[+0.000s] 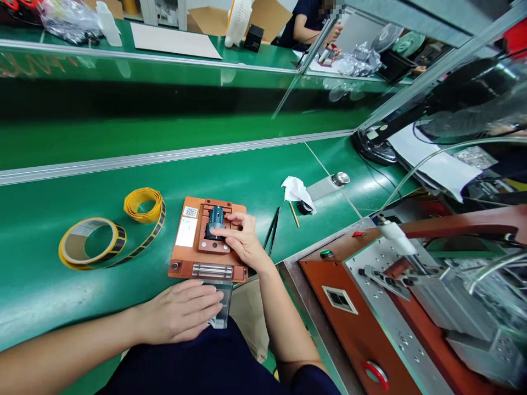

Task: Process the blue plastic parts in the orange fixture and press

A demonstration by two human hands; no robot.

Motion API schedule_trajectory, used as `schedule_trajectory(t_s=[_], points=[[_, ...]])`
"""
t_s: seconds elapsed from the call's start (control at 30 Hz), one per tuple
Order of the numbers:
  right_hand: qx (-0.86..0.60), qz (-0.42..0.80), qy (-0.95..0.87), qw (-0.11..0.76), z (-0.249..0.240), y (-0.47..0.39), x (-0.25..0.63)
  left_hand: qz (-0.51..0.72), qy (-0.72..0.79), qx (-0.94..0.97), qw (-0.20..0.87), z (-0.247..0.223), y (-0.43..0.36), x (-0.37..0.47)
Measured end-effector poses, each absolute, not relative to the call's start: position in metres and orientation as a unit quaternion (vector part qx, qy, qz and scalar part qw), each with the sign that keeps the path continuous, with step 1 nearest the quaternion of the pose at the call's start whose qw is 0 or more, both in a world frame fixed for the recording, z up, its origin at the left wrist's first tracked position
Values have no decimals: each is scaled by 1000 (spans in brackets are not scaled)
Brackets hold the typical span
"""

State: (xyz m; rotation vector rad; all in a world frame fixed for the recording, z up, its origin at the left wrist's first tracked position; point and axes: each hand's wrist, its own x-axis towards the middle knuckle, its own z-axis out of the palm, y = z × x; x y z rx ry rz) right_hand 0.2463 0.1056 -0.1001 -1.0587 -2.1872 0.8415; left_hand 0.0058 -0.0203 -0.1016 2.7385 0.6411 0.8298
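Note:
An orange-brown fixture (187, 258) lies on the green bench in front of me, with a white QR label on its left side. A small blue-grey part (215, 219) sits in its middle recess. My right hand (242, 241) rests on the fixture, its fingertips pressing on the part from the right. My left hand (181, 310) lies flat, fingers together, on a clear plastic flap (224, 312) that hangs from the fixture's near edge.
Two yellow tape rolls (93, 244) lie to the left. Black tweezers (272, 230), a thin stick, a white wipe (297, 189) and a metal knob sit to the right. An orange machine (370, 307) stands at right. A conveyor runs behind; another person works far back.

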Motion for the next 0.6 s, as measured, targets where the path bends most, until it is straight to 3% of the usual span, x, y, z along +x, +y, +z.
schedule_trajectory(t_s=[0.23, 0.4, 0.53, 0.6], points=[[-472, 331, -749, 327, -88, 123, 238, 286, 214, 929, 95, -102, -21, 5], [-516, 254, -786, 224, -62, 113, 224, 349, 197, 914, 67, -87, -11, 3], [-531, 277, -753, 274, -37, 99, 214, 492, 364, 789, 53, -50, 35, 7], [-502, 296, -749, 316, -23, 90, 214, 528, 462, 694, 164, -29, 64, 11]])
